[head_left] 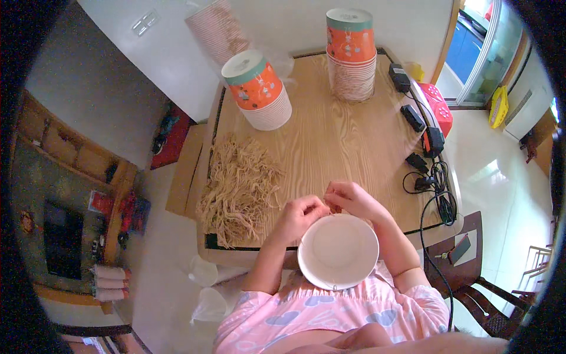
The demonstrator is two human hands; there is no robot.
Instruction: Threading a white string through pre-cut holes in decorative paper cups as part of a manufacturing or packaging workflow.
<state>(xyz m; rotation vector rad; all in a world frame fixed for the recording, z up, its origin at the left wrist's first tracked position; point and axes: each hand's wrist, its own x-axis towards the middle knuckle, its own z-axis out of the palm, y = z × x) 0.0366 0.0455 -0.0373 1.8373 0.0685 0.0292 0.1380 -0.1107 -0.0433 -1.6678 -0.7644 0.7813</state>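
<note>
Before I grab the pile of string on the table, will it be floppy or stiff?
The string will probably be floppy, since it bends and curls every way. It may feel light, because it looks thin and loosely heaped. Pulling some might drag more along, as it looks tangled.

L hand & R hand: fingertips partly hidden, can't tell if pinching anything. White bowl hides part of pink top. Bagged stack partly behind printed stack. Shelf items, far L, too small to ID.
</note>
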